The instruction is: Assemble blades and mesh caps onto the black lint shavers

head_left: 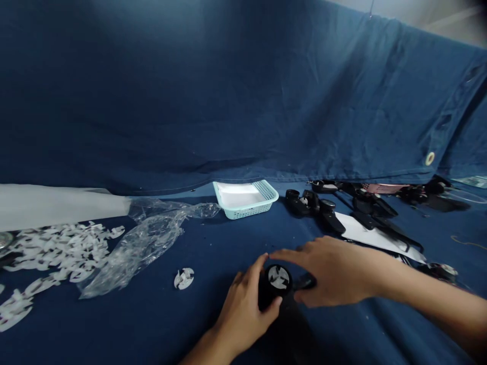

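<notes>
At the lower middle, a black round housing [286,271] stands upright with a white slotted disc [279,278] set in its top. My left hand [247,306] is wrapped around the housing's left side, thumb in front and fingers behind. From the right, my right hand [335,274] reaches over it, index finger at the rear rim and thumb near its right side. A dark part juts out between that thumb and index finger; where it joins is hidden. One loose white slotted disc [184,278] lies to the left on the blue cloth.
A pile of white plastic pieces [64,248] and crumpled clear plastic [140,248] lie at left. A light-blue basket [247,209] with a white lining stands at the back. Several black parts [331,215] and a white sheet [375,235] are at right. A blue curtain [228,91] hangs behind.
</notes>
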Available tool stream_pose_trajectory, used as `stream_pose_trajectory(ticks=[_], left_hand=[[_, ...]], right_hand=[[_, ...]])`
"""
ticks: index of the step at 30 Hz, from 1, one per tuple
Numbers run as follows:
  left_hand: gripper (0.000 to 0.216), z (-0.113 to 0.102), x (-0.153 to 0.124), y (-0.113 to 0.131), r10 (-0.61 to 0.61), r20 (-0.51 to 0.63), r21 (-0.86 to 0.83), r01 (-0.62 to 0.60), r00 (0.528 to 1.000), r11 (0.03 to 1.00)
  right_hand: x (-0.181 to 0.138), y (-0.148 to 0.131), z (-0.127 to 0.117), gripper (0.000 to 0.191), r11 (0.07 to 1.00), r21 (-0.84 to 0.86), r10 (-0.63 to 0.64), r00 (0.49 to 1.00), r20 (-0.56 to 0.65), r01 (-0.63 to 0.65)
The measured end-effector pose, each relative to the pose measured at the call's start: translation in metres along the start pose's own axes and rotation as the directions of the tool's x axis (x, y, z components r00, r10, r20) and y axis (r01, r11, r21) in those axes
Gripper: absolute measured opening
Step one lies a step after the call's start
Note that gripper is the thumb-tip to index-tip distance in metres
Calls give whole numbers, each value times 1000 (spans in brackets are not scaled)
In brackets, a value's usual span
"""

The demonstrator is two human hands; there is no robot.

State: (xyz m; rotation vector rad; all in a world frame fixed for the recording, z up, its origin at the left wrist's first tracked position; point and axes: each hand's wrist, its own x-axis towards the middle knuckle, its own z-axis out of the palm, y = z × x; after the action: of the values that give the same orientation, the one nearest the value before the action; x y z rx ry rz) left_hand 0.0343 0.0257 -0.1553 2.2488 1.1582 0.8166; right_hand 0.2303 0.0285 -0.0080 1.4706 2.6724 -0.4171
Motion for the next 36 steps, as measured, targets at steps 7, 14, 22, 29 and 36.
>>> stream_pose_trajectory(ticks=[7, 14, 22, 29, 36], left_hand=[[80, 3, 0, -2, -27, -55, -30, 26, 998, 999], [88, 3, 0, -2, -100, -49, -117, 94, 994, 989], [62, -2, 3, 0, 89, -13, 15, -89, 996, 996], [50, -6, 5, 2, 93, 92, 88, -101, 991, 991], [52, -7, 4, -6, 98, -110, -4, -99, 989, 995]], right_hand=[[17, 13, 25, 75, 948, 279, -98, 974, -202, 153], [16, 26, 48, 77, 897, 419, -40, 969, -244, 143], [16, 28, 67, 74, 856, 501, 10, 963, -269, 131], [15, 29, 86, 76, 765, 637, 117, 953, -279, 92], [23, 29, 112, 66, 86, 992, 198, 974, -110, 95]])
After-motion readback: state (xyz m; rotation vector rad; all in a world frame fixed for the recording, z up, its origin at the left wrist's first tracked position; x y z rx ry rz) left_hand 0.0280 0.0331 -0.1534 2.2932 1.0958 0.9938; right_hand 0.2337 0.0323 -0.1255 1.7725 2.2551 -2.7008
